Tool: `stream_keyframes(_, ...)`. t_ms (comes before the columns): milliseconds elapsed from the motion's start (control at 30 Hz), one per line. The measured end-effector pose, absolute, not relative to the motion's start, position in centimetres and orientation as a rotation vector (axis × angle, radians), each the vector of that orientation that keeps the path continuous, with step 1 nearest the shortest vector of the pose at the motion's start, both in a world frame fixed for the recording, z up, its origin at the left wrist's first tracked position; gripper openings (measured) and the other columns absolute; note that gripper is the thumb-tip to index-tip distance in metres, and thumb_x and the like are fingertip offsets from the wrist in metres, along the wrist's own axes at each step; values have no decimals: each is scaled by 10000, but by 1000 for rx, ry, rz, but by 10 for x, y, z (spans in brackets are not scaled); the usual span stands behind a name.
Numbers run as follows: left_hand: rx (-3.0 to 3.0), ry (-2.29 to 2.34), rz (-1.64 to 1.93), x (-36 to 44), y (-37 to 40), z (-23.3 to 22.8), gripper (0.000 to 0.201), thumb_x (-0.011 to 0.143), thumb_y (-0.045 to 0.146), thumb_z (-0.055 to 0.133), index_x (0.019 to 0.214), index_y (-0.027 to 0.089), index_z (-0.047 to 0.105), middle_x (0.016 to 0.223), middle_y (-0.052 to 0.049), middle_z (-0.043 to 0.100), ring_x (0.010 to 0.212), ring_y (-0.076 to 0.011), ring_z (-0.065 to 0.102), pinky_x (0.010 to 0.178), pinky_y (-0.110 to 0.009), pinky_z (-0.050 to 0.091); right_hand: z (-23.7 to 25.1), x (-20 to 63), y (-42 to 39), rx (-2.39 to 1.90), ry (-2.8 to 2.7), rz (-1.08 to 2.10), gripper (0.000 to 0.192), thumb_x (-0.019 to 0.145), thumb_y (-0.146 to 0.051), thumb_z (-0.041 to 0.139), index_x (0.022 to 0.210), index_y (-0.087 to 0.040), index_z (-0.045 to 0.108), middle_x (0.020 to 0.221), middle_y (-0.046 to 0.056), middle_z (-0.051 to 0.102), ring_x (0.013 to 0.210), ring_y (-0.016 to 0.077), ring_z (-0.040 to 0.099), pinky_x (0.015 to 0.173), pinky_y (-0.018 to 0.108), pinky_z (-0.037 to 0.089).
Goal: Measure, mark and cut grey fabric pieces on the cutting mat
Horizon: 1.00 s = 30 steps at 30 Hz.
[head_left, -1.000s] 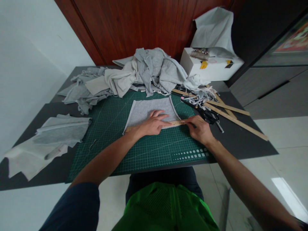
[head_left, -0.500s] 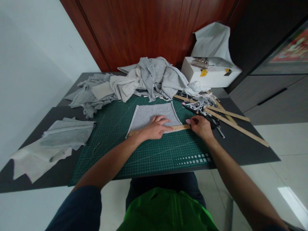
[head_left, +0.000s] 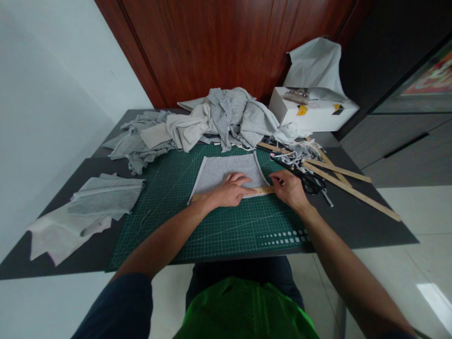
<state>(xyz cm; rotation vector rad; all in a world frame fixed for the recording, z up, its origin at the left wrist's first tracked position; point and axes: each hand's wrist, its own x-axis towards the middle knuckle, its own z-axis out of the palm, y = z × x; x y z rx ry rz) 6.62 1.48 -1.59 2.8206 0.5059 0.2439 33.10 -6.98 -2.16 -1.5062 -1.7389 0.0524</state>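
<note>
Across the dark tabletop (head_left: 356, 226): green cutting mat (head_left: 219, 235), cloth heap (head_left: 233, 117) at its far edge.
Grey cloth (head_left: 226, 167): flat on the mat, between the hands and the heap.
Wooden ruler (head_left: 265, 190): along the cloth's near edge.
Left hand (head_left: 231, 192): fingers spread, resting on ruler and cloth.
Right hand (head_left: 290, 187): fingers curled at the ruler's right end; grip cannot be told.

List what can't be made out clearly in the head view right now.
Ruler, head view: middle hidden under the left hand; marks too small to read.
Right hand, head view: whether it pinches anything is hidden by the hand itself.
Colourful picture, head view: cut off by the right edge.
White box, head view: top partly hidden by grey sheet.
</note>
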Motion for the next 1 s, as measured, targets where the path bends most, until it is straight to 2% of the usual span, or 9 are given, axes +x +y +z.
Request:
stream_keyframes(233,2828,490,226,64,16,-17,568,940,140,534,1424,394,687,1579,-27,552,1498,-296,368,1222,-545,287,-27,350,-77,-1577,-1639,43,131,916,-250,654,937,-205,774,968,105,788,824,260,736,812,436,628)
stream_keyframes(567,2821,514,188,54,14,-11,576,938,131,547,1434,392,680,1598,-23,540,1500,-294,364,1226,-534,279,-28,350,-80,-1574,-1637,58,155,945,-312,662,921,-206,773,963,114,793,825,269,741,816,449,634)
stream_keyframes(767,2803,525,193,45,12,-10,614,901,104,558,1419,405,692,1607,-32,540,1499,-311,371,1221,-561,283,-27,347,-81,-1573,-1650,56,144,942,-283,649,936,-210,772,973,107,797,857,265,747,814,433,638)
stream_keyframes(1000,2782,490,199,30,10,-11,570,920,107,536,1371,401,724,1592,-20,552,1504,-287,370,1236,-561,283,-27,339,-82,-1515,-1700,91,172,928,-192,601,958,-205,771,989,113,793,874,265,756,796,421,638)
